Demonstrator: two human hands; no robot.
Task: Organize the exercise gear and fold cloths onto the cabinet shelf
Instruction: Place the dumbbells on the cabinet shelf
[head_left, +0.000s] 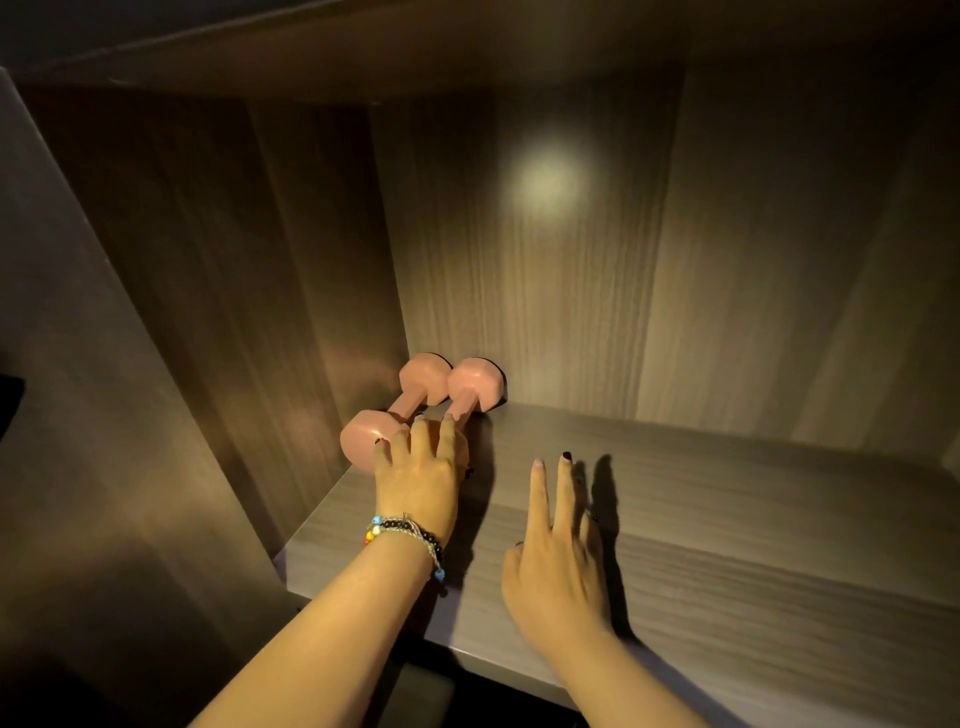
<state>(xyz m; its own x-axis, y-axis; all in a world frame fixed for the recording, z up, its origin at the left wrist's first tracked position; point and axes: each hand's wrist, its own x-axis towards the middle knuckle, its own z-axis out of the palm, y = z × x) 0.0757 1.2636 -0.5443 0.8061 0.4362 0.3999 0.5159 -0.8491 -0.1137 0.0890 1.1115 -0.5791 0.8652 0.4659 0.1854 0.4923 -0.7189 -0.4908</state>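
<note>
Resting left hand (415, 470) on smooth pink dumbbells (415, 402), woodgrain shelf (727, 519).

Wood-grain cabinet, matt pink dumbbells

We see a matt wood-grain laminate shelf (727, 519) and back panel (519, 286), two pink dumbbells (415, 405) with a smooth, rubbery matt coating, and a bracelet (410, 535) of glossy beads and braided cord.

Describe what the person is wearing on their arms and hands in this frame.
Both forearms are bare, no sleeves in view. The left hand has stacked bracelets at the wrist: dark beads, multicoloured beads, a pale braided cord. The right hand shows dark nail polish.
</note>
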